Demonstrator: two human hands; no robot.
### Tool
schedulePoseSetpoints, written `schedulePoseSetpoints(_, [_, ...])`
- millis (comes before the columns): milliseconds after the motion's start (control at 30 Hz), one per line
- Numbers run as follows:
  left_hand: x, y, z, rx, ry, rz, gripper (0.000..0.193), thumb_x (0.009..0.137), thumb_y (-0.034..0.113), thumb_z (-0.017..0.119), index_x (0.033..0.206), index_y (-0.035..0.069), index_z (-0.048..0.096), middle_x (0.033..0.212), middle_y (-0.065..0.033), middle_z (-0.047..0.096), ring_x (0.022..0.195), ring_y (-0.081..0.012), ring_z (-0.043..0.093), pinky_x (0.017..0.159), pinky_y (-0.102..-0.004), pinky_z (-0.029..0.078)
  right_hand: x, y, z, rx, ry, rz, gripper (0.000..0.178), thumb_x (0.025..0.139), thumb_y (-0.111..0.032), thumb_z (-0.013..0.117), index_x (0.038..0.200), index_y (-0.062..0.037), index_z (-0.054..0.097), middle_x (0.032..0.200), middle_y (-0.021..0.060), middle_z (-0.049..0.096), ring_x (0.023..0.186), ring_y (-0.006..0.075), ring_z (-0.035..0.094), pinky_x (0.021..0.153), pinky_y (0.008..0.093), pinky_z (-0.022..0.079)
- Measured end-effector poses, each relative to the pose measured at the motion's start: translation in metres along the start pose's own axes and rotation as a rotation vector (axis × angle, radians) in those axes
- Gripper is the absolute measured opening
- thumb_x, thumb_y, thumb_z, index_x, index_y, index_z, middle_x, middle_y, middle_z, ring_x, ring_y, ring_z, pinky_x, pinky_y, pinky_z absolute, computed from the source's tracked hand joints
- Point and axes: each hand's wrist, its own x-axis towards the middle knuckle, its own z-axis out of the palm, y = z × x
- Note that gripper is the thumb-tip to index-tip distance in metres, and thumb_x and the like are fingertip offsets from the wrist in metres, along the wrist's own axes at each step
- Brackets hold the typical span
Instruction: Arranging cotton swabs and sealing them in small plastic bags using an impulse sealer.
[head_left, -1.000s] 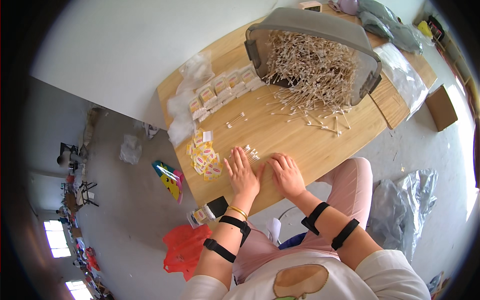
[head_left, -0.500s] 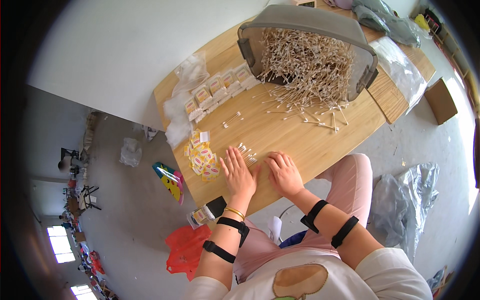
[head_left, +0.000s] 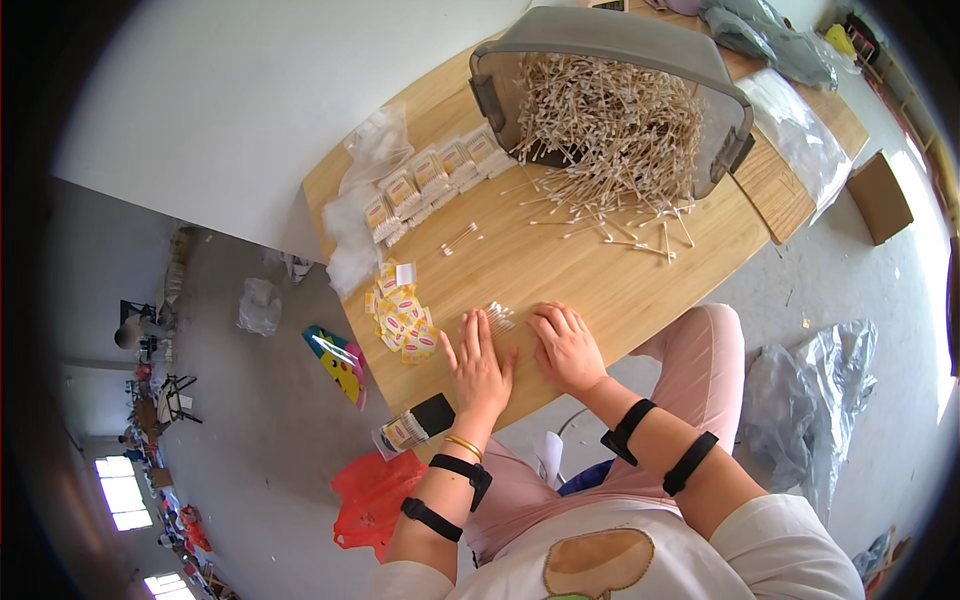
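A small bundle of cotton swabs point(head_left: 501, 317) lies on the wooden table between my two hands, its tips showing past my fingers. My left hand point(head_left: 480, 368) rests against the bundle's left side, fingers stretched out and thumb apart, covering part of it. To the right, my right hand point(head_left: 568, 350) lies palm down with its fingers extended and slightly bent, a little apart from the visible tips. Left of my left hand is a loose pile of yellow and white printed cards point(head_left: 402, 318). A few single swabs point(head_left: 461, 240) lie farther away on the table.
A grey plastic bin point(head_left: 610, 38) lies tipped on its side, with a heap of swabs point(head_left: 610, 130) spilling from it. Packed swab bundles point(head_left: 428, 182) line the far left, beside clear plastic bags point(head_left: 380, 145). A black box point(head_left: 433, 414) sits at the near edge above a red bag point(head_left: 375, 500).
My left hand has slid slightly toward me, and its fingers are closer together. The visible swab tips now sit in a tighter cluster. My right hand has barely moved.
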Motion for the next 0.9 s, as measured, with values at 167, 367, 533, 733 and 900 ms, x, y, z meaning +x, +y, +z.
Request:
schedulePoseSetpoints(167, [-0.006, -0.003, -0.003, -0.033, 0.0, -0.03, 0.082, 0.101, 0.049, 0.045, 0.157, -0.004, 0.018, 0.162, -0.0187, 0.025, 0.152, -0.0341, 0.02, 0.123, -0.0577, 0.002, 0.001, 0.002, -0.008, 0.022, -0.12, -0.013, 0.052, 0.08, -0.015, 0.066, 0.128, -0.0025, 0.055, 0.135, 0.0154, 0.052, 0.132, 0.0324, 0.046, 0.114, 0.0443, 0.034])
schedulePoseSetpoints(367, [-0.027, -0.024, 0.01, -0.059, -0.018, -0.189, 0.093, 0.1, 0.06, 0.039, 0.157, -0.007, 0.012, 0.166, -0.0224, 0.01, 0.156, -0.0344, 0.005, 0.123, -0.0566, -0.002, 0.024, 0.002, 0.001, -0.1, -0.334, -0.077, 0.084, 0.087, -0.041, 0.066, 0.155, -0.0058, 0.031, 0.162, 0.0174, 0.027, 0.152, 0.0306, 0.021, 0.125, 0.0468, 0.015])
schedulePoseSetpoints(533, [-0.02, -0.017, 0.016, -0.063, -0.024, -0.18, 0.093, 0.1, 0.063, 0.032, 0.156, -0.009, 0.011, 0.166, -0.0244, 0.009, 0.156, -0.035, 0.005, 0.123, -0.0562, -0.002, 0.037, -0.002, 0.021, -0.227, -0.396, -0.162, 0.085, 0.091, -0.051, 0.057, 0.157, -0.0066, 0.029, 0.164, 0.0211, 0.022, 0.154, 0.0339, 0.016, 0.126, 0.0502, 0.009])
schedulePoseSetpoints(733, [-0.018, -0.015, 0.017, -0.118, -0.015, -0.169, 0.09, 0.102, 0.058, 0.032, 0.156, -0.009, 0.009, 0.166, -0.0261, 0.007, 0.155, -0.0374, 0.003, 0.122, -0.0573, -0.002, 0.031, -0.013, 0.037, -0.335, -0.43, -0.248, 0.079, 0.095, -0.054, 0.049, 0.156, -0.0072, 0.031, 0.162, 0.027, 0.02, 0.153, 0.0396, 0.016, 0.125, 0.0519, 0.011])
schedulePoseSetpoints(900, [-0.021, -0.02, 0.01, -0.137, 0.0, -0.202, 0.088, 0.102, 0.056, 0.037, 0.157, -0.008, 0.012, 0.165, -0.0252, 0.012, 0.155, -0.0371, 0.008, 0.122, -0.0585, 0.0, 0.032, -0.015, 0.04, -0.353, -0.431, -0.266, 0.08, 0.095, -0.055, 0.049, 0.157, -0.0079, 0.029, 0.162, 0.0273, 0.019, 0.153, 0.0397, 0.016, 0.124, 0.0519, 0.012])
